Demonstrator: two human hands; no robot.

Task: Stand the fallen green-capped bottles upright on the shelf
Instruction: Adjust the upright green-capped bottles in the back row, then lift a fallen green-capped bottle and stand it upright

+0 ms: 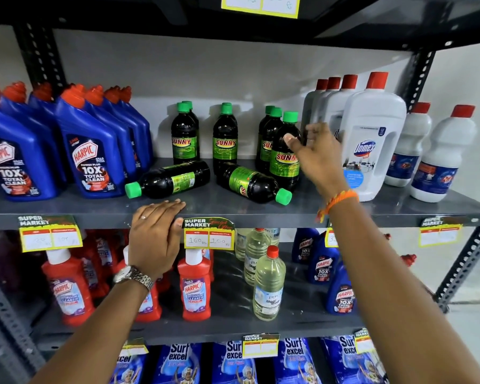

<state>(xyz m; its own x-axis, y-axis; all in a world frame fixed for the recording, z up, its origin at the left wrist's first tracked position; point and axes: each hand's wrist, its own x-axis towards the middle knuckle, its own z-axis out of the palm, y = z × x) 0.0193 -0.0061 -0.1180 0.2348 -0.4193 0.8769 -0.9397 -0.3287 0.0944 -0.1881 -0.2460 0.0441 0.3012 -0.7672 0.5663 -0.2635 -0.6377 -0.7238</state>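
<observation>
Two dark green-capped bottles lie on their sides on the grey shelf (233, 209). The left fallen bottle (172, 180) points its cap to the front left. The right fallen bottle (250, 182) points its cap to the front right. Behind them several like bottles stand upright, among them one (185, 137) at the back left, one (225, 137) at the back middle, and a front one (283, 162) at the right. My right hand (319, 156) hovers beside that front bottle, fingers spread, thumb just at its shoulder. My left hand (153, 236) rests flat over the shelf's front edge, holding nothing.
Blue Harpic bottles (92, 151) crowd the shelf's left. Large white Domex bottles (372, 139) stand close on the right. A price tag (208, 234) hangs from the shelf edge. Red bottles (193, 289) and clear bottles (269, 289) fill the shelf below.
</observation>
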